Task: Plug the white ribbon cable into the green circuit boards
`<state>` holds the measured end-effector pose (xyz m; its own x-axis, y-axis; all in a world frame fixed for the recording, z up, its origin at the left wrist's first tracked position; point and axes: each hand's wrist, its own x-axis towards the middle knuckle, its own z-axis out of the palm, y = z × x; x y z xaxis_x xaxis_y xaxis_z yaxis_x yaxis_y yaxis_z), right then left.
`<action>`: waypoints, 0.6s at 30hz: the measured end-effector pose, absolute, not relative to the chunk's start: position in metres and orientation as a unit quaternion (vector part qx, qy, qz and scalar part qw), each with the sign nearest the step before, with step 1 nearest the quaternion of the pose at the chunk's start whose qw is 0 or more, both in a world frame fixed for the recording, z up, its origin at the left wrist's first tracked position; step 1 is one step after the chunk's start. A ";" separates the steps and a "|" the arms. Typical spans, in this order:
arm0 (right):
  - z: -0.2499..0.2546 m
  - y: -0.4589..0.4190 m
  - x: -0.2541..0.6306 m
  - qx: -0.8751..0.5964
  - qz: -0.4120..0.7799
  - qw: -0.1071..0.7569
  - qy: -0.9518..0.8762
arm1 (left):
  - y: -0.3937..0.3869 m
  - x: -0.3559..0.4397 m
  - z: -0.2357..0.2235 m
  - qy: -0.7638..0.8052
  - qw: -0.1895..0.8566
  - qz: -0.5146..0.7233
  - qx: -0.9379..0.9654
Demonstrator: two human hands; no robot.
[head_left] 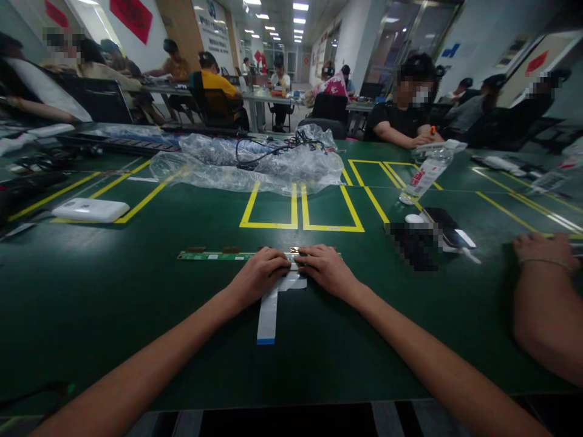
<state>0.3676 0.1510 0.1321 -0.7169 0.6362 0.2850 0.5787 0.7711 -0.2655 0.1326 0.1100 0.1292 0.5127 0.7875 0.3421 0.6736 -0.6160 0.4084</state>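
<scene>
Touching the circuit strip (212, 257) by the ribbon cable (268, 315), the left hand (259, 273) and right hand (328, 269) bend their fingers, apparently steadying both, grip unclear.

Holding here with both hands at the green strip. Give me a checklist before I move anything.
1. Left hand and right hand both at the circuit strip: ok.
2. Meeting point of strip and white flat cable in clear view: not ok, fingers cover it.
3. Cable seated in the strip: cannot tell.
4. Blue-tipped cable end uncovered: ok.
5. Plastic wrap off the strip: ok, it lies beyond.
6. Bottle apart from both hands: ok.
</scene>
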 end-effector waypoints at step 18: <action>0.135 0.149 0.366 -0.320 0.057 0.172 -0.930 | 0.113 0.132 0.129 0.429 0.104 0.249 0.862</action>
<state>0.3665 0.1491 0.1352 -0.7358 0.6150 0.2836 0.5760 0.7885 -0.2156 0.1319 0.1127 0.1287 0.5083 0.7909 0.3407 0.6877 -0.6109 0.3923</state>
